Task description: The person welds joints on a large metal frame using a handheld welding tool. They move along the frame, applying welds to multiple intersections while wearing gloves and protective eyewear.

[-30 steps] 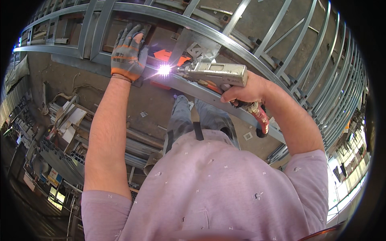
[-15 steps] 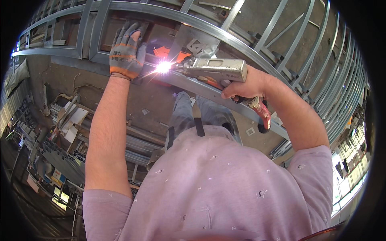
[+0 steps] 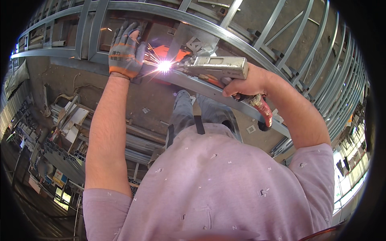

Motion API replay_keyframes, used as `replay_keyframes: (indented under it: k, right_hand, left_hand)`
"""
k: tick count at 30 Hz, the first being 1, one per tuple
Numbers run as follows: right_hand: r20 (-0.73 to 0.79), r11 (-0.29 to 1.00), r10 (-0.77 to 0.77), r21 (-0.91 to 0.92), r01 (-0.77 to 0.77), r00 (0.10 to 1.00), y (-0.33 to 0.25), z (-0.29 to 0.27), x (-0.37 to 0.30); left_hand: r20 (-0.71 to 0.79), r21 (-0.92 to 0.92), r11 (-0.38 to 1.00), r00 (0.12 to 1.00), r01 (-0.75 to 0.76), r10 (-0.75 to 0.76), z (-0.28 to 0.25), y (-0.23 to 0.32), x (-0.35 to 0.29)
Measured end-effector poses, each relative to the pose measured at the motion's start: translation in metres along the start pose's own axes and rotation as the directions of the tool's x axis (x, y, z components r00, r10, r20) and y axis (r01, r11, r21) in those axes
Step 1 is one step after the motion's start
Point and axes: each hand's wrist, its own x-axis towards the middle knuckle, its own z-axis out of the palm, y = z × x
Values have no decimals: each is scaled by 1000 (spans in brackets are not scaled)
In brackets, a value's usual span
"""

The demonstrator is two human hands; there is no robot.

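Note:
My left hand [image 3: 125, 52], in a grey glove with orange bands, rests against the metal frame with its fingers stretched away from me. It looks open and flat; what lies under the palm is hidden. My bare right hand [image 3: 246, 85] is wrapped round the handle of a handheld welding gun [image 3: 217, 67], a boxy pale metal body with a red-sleeved tail. Its nozzle points left at a bright weld spot [image 3: 164, 66] on a steel tube [image 3: 197, 83], just right of the glove. Sparks fly from the spot, and the glare hides the joint.
Long galvanised steel tubes [image 3: 169, 12] form a frame across the far side, with more bars curving round at the right. An orange piece [image 3: 163, 52] lies behind the weld. Stacked tubes [image 3: 140, 144] and a board [image 3: 76, 120] lie on the floor at left.
More sparks now spray up and left from the weld spot toward the glove. Both hands and the welding gun stay nearly in place.

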Motion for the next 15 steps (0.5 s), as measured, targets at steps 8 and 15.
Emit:
replay_keyframes:
  k: [8,15]
  right_hand:
    - [-1,999,-31,-6,31,1000,8,-2,1]
    - [-8,1000,-7,-10,7,1000,2,-1,-5]
  left_hand:
    - [20,-3,1000,1000,22,-22,0,0,-2]
    - [29,-8,999,999,42,-42,0,0,-2]
